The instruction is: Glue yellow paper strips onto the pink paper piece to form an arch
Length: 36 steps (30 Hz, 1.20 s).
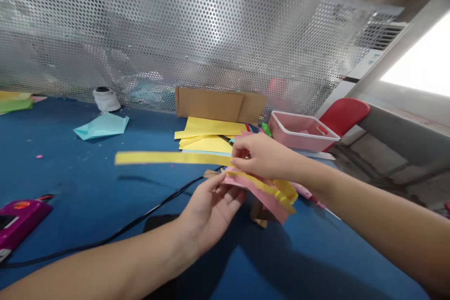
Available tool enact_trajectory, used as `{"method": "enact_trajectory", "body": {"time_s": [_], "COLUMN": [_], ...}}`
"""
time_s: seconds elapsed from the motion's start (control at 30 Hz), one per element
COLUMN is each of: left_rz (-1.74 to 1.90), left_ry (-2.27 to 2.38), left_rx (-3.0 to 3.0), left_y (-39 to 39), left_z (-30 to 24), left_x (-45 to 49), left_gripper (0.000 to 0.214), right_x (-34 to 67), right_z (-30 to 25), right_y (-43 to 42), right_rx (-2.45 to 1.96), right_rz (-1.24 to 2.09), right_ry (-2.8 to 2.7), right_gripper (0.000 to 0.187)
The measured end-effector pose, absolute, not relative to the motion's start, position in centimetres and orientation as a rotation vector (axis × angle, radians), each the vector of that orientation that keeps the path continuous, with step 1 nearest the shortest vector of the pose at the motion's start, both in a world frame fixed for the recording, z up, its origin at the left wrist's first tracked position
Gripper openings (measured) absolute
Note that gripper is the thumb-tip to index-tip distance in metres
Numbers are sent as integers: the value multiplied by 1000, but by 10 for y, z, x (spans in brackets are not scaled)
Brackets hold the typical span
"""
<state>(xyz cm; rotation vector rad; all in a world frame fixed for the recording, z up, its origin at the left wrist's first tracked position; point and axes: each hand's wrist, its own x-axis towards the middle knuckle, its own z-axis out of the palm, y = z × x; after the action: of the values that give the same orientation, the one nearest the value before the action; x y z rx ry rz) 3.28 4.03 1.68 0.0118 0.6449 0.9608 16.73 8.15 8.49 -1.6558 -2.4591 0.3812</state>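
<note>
Head view, at a workbench: left hand (211, 208), fingers loosely spread, props a pink paper piece (269, 200) from below, just above the blue table (87, 187). Right hand (262, 157) pinches a yellow strip (168, 158) stretching leftward in mid-air. The strip looks mid-fitting; a next move calls for a steady, level pull. Behind lie yellow sheets (211, 129) and cardboard (218, 103).

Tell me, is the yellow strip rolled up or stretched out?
Stretched out: the yellow strip runs straight leftward from the right hand pinching it.
</note>
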Motion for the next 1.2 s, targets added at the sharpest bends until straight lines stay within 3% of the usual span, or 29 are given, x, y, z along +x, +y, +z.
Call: {"method": "enact_trajectory", "body": {"time_s": [0.2,0.4,0.9,1.07,1.2], "left_rz": [1094,1147,1234,1287,1256], "left_ry": [587,526,613,518,435], "left_rx": [415,806,835,703,715], "left_y": [59,63,53,47,46], "left_z": [51,68,62,66,68], "left_x": [41,32,31,37,40], "left_gripper": [18,11,19,12,6], "right_x": [187,188,176,176,178], "right_z": [111,115,81,80,79], "right_y": [69,56,61,59,57], "right_rx": [-1506,-1305,-1134,-1148,-1140], "right_rz": [188,200,86,144,5], "right_ry": [-2078,-1859,-1794,-1805,-1806], "right_gripper": [15,18,17,18,19]}}
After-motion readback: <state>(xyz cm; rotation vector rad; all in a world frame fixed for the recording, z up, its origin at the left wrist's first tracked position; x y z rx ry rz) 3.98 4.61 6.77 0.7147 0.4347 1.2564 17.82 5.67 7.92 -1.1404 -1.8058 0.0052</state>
